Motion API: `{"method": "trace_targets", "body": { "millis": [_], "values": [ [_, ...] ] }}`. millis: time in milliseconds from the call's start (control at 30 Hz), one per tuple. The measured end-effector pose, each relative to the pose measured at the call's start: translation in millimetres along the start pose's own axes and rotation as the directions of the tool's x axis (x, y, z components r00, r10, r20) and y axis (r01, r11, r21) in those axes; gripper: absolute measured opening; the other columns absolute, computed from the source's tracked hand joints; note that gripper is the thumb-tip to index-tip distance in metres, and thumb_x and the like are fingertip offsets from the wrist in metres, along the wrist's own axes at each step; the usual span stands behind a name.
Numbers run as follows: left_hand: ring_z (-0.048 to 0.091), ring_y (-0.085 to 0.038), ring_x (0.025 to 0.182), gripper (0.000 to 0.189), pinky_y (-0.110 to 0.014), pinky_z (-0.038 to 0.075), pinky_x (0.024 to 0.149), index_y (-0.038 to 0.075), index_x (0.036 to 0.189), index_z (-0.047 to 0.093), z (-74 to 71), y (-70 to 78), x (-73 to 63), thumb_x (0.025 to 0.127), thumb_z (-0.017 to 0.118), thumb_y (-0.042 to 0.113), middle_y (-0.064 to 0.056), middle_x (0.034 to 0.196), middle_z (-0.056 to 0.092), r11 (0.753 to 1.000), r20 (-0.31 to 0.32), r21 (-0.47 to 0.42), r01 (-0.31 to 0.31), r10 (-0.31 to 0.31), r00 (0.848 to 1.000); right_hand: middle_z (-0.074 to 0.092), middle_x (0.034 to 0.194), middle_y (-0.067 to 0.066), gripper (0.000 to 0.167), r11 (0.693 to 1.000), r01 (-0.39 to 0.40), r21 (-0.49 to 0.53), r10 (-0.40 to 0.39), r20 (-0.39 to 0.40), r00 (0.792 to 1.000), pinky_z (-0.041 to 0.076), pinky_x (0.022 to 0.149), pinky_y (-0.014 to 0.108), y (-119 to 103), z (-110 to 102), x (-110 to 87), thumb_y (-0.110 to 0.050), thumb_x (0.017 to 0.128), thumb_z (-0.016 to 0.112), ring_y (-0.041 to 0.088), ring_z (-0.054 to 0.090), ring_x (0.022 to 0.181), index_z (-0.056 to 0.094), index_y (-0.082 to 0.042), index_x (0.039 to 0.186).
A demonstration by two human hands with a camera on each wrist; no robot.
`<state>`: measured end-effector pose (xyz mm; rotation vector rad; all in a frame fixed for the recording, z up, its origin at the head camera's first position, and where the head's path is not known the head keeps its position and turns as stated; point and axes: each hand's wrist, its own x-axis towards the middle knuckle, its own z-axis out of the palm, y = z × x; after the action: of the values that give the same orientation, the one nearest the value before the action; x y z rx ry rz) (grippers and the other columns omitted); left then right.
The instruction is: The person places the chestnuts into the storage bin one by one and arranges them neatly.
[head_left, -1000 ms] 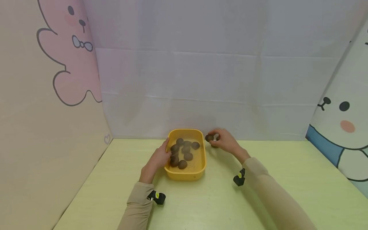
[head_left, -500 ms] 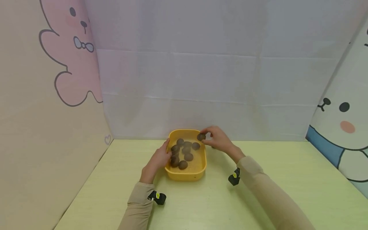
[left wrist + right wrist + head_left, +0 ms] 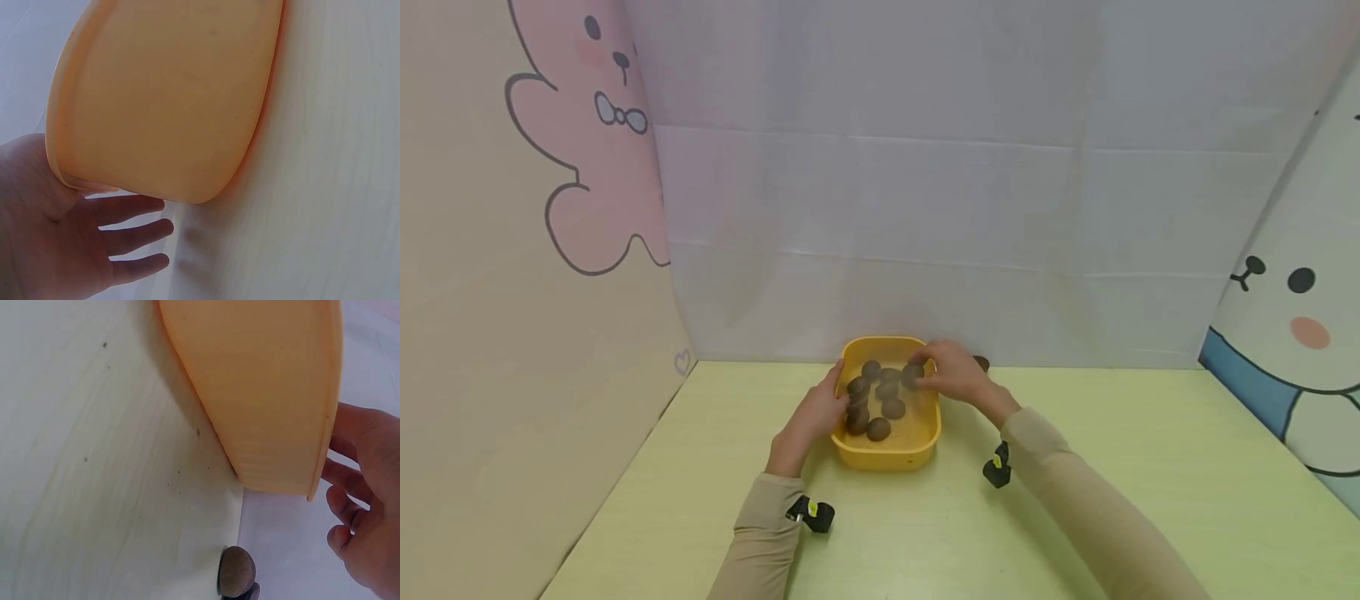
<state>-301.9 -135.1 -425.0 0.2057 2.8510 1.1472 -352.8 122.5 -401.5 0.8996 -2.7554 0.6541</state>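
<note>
A yellow plastic tub (image 3: 880, 458) stands on the table against the back wall. Several brown, rounded stones (image 3: 878, 429) lie in it. My left hand (image 3: 814, 413) grips the tub's left rim, thumb over the edge inside; in the left wrist view the other fingers (image 3: 140, 236) spread along the outside. Over the right rim reaches my right hand (image 3: 955, 372), with a stone (image 3: 913, 374) between thumb and fingers, low inside the tub. The right wrist view hides its fingertips and that stone behind the tub wall (image 3: 269, 394).
Outside the tub, by the back wall, lies a brown stone (image 3: 237, 571) with a darker one (image 3: 253, 591) partly behind it. The head view shows only a bit of stone (image 3: 981, 363) past the right hand. The pale table (image 3: 1075, 450) meets a white cloth wall (image 3: 880, 183).
My right hand has carried a stone from the spot right of the tub leftward, over the rim and down inside. The left hand stays on the left rim.
</note>
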Motion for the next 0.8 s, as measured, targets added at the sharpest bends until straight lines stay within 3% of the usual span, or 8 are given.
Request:
{"method": "trace_targets", "body": {
  "millis": [267, 400, 533, 800],
  "values": [
    [0.045, -0.018, 0.058, 0.068, -0.028, 0.041, 0.058, 0.012, 0.16, 0.019, 0.4, -3.1, 1.0, 0.099, 0.048, 0.012, -0.023, 0.116, 0.061, 1.0, -0.005, 0.001, -0.01, 0.01, 1.0, 0.074, 0.099, 0.004, 0.027, 0.997, -0.073, -0.035, 0.075, 0.087, 0.993, 0.052, 0.086, 0.042, -14, 5, 1.4, -0.021, 0.082, 0.075, 0.025, 0.066, 0.091, 0.076, -0.011, 0.107],
    [0.046, -0.018, 0.06, 0.068, -0.029, 0.042, 0.06, 0.011, 0.16, 0.02, -0.7, -3.3, 0.9, 0.098, 0.048, 0.012, -0.024, 0.12, 0.06, 1.0, -0.009, 0.003, -0.019, 0.02, 1.0, 0.074, 0.094, -0.003, 0.021, 0.988, -0.101, -0.117, 0.115, 0.119, 0.986, 0.05, 0.082, 0.039, -18, 8, 3.5, -0.024, 0.079, 0.076, 0.02, 0.062, 0.085, 0.078, -0.018, 0.099],
    [0.045, -0.018, 0.058, 0.068, -0.029, 0.041, 0.06, 0.011, 0.16, 0.02, -0.9, -2.0, 0.7, 0.098, 0.048, 0.012, -0.023, 0.11, 0.061, 1.0, -0.012, 0.009, -0.021, 0.021, 1.0, 0.074, 0.095, -0.004, 0.018, 0.982, -0.117, -0.151, 0.137, 0.131, 0.982, 0.051, 0.081, 0.039, -20, 8, 3.7, -0.022, 0.079, 0.077, 0.022, 0.063, 0.086, 0.078, -0.019, 0.097],
    [0.047, -0.019, 0.06, 0.068, -0.03, 0.042, 0.061, 0.012, 0.16, 0.02, 0.2, -2.2, 0.6, 0.098, 0.048, 0.013, -0.023, 0.111, 0.061, 1.0, -0.01, 0.018, -0.014, 0.014, 1.0, 0.075, 0.1, 0.003, 0.024, 0.989, -0.146, -0.019, 0.147, 0.093, 0.985, 0.053, 0.082, 0.041, -15, 2, -2.0, -0.017, 0.083, 0.071, 0.024, 0.066, 0.093, 0.077, -0.013, 0.105]
  ]
}}
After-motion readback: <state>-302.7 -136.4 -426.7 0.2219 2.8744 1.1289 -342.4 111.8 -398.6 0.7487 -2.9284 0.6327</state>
